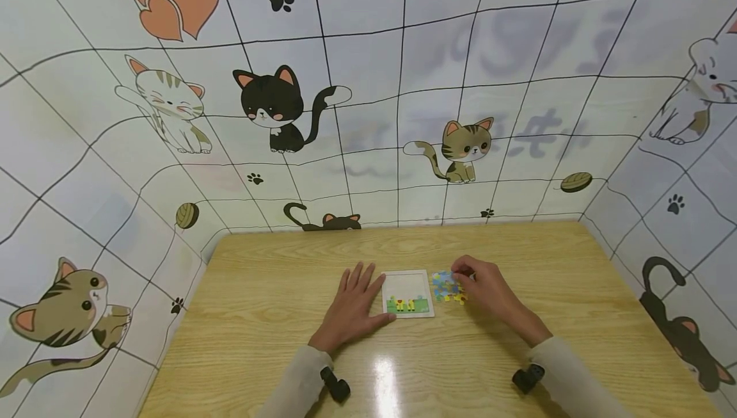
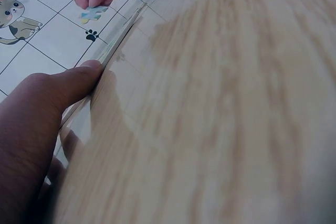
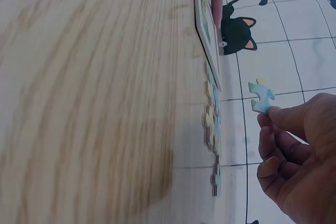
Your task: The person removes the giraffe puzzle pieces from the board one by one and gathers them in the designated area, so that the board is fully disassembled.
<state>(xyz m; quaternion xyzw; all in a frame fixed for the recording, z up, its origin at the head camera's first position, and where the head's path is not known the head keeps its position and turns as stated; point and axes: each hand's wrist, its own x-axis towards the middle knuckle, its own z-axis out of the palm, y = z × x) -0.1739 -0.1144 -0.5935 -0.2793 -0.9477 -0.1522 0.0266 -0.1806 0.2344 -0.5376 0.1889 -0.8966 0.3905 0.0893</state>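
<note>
My right hand [image 1: 482, 283] pinches a light-blue jigsaw piece [image 3: 262, 97] with a touch of yellow, between thumb and fingers. In the right wrist view the piece is held up above the table. Below that hand lies a group of loose puzzle pieces [image 1: 444, 286] in blue, yellow and green. To their left is a white-edged puzzle tray [image 1: 431, 290]. A green strip of fitted pieces [image 1: 410, 305] with yellow figures fills its lower edge. My left hand [image 1: 356, 308] lies with fingers spread at the tray's left side, its thumb [image 2: 84, 80] touching the edge.
The wooden table [image 1: 276, 277] carries the tray and pieces near its middle. Walls [image 1: 368, 111] with a grid and cartoon cats stand behind it and on both sides. Each sleeve bears a small black wrist camera [image 1: 335, 385].
</note>
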